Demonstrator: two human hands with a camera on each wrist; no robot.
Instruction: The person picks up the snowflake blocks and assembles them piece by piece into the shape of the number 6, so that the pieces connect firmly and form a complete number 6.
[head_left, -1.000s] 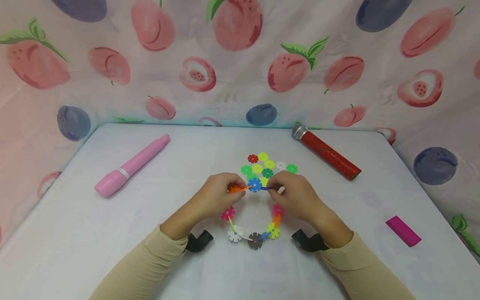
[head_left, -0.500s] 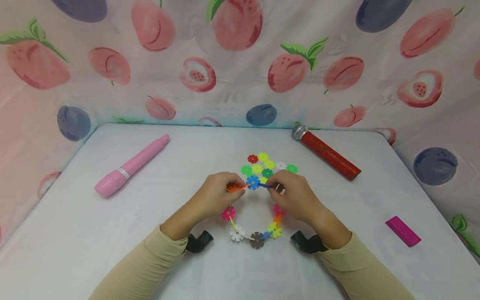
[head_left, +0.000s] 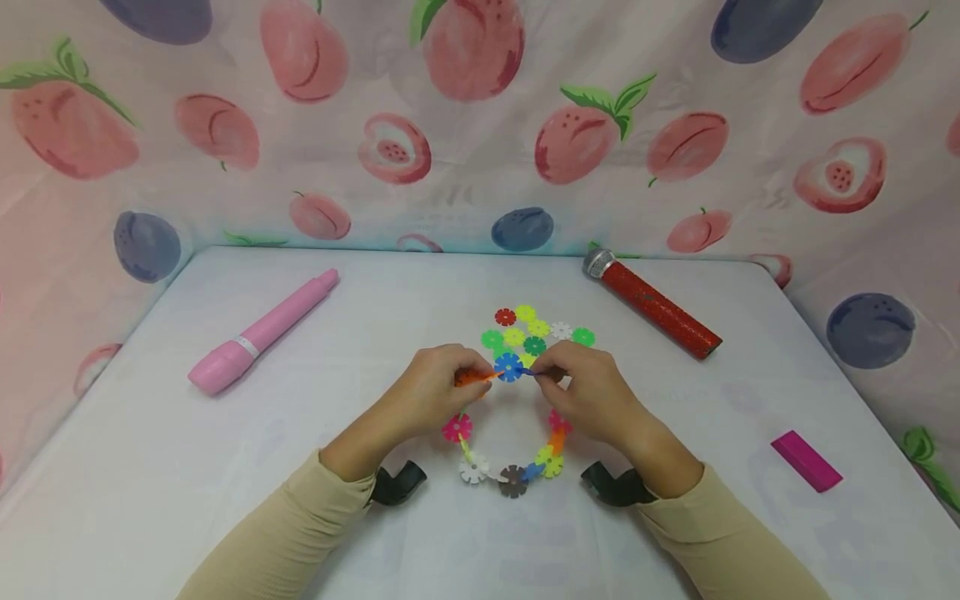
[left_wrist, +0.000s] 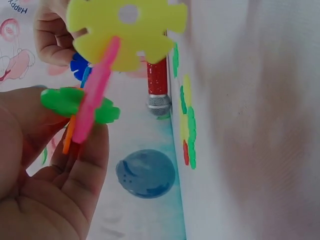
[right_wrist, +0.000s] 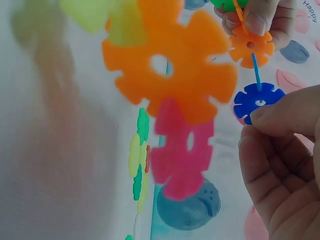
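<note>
My left hand (head_left: 438,387) pinches an orange snowflake disc (right_wrist: 251,46) between thumb and fingers. A green disc (left_wrist: 65,101) slots in close by, with a pink disc (left_wrist: 95,95) and a yellow disc (left_wrist: 160,25) further along the chain. Between the hands, a light blue disc (head_left: 508,367) joins the orange disc and a dark blue disc (right_wrist: 245,102). The dark blue one is pinched by my right hand (head_left: 588,387). Below the hands the chain curves round through a white disc (head_left: 473,469), a brown disc (head_left: 513,481) and a yellow-green disc (head_left: 550,461).
Several loose discs (head_left: 535,346) lie just beyond the hands. A pink microphone-shaped stick (head_left: 273,325) rests at left, a red microphone (head_left: 652,304) at back right, and a magenta block (head_left: 807,461) at right. Patterned fabric (head_left: 465,150) rises behind the white table (head_left: 375,292).
The lower curve of the disc chain has shifted slightly right. Both hands keep their pinches, and the light blue disc between them has moved only a little.
</note>
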